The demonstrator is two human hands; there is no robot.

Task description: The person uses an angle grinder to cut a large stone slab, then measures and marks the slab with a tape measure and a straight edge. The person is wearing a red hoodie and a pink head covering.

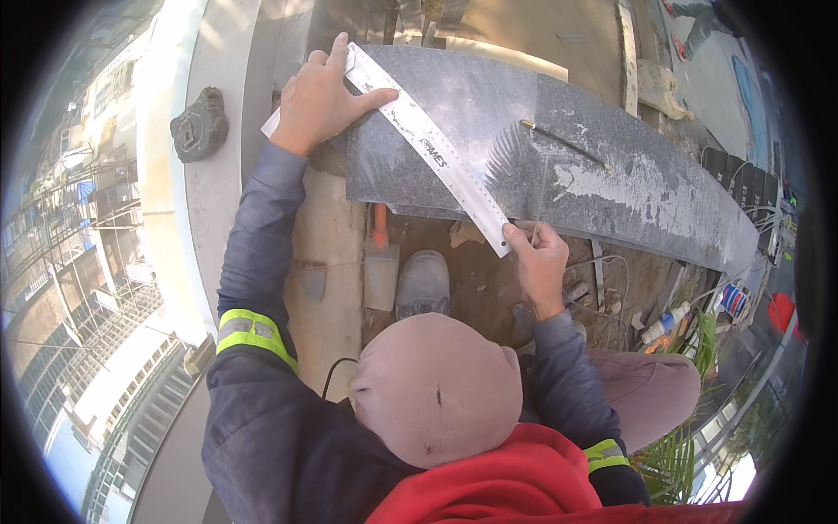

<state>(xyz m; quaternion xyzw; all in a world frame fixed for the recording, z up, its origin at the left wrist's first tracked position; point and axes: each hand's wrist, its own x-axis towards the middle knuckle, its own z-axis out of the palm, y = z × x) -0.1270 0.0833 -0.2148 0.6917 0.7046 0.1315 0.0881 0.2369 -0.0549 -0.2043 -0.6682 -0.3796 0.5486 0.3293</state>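
Observation:
A silver carpenter's square (428,144) lies slantwise across a grey stone-like slab (628,196). My left hand (314,100) holds its upper corner, thumb on the blade and forefinger stretched along the end; a pale strip, apparently the short leg, shows beyond the palm. At the lower end, past the slab's near edge, my right hand (541,262) pinches the blade with thumb and fingers. I cannot tell whether those curled fingers hold anything else. On the slab, right of the blade, rests a dark pencil (563,144) with a yellowish end.
A dusty tape measure (199,125) sits on the ledge at left, beside a drop toward buildings. Below the slab are a trowel-like tool with an orange handle (379,227) and my shoe (423,284). Cables and a bottle (666,323) lie at right; another person's legs (696,35) show far right.

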